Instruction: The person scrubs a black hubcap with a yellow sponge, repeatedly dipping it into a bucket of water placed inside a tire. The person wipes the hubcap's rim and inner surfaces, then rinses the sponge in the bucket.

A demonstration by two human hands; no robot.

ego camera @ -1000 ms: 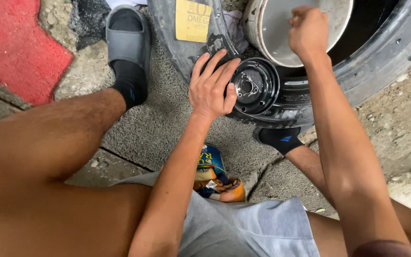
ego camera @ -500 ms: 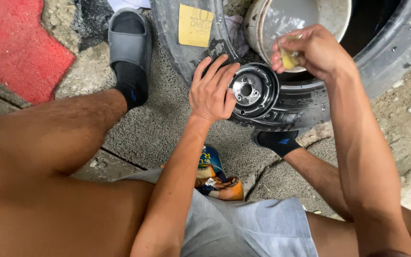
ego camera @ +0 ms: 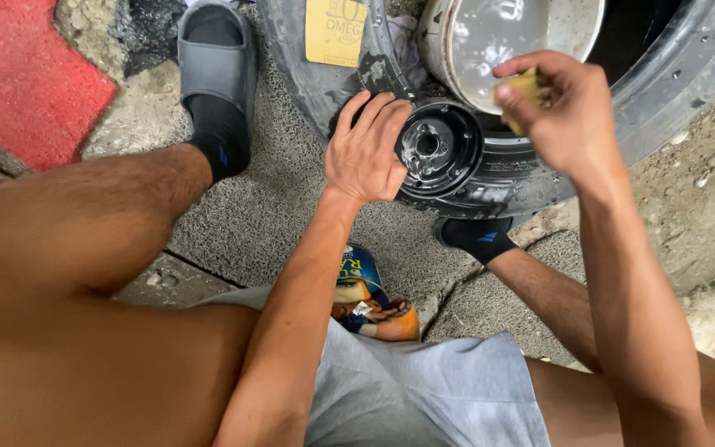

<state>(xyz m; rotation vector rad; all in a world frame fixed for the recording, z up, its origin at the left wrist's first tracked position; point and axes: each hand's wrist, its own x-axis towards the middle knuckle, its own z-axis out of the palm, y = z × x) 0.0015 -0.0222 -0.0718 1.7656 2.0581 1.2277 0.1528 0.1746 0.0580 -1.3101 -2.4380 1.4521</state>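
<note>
one head-worn view looks steeply down, close over the knees toward the ground.

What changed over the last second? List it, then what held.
The right hand came down from the bucket toward the round black metal part, now showing a small yellow piece in its fingers. The left hand stayed flat against that part, which stayed on the tyre.

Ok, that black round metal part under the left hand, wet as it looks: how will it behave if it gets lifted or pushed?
The black round metal part looks wet and glossy, so it is probably slippery. It seems solid metal, likely stiff and heavy for its size. Being round and perched on the tyre sidewall, it could roll or slide off if the left hand lets go.
</note>
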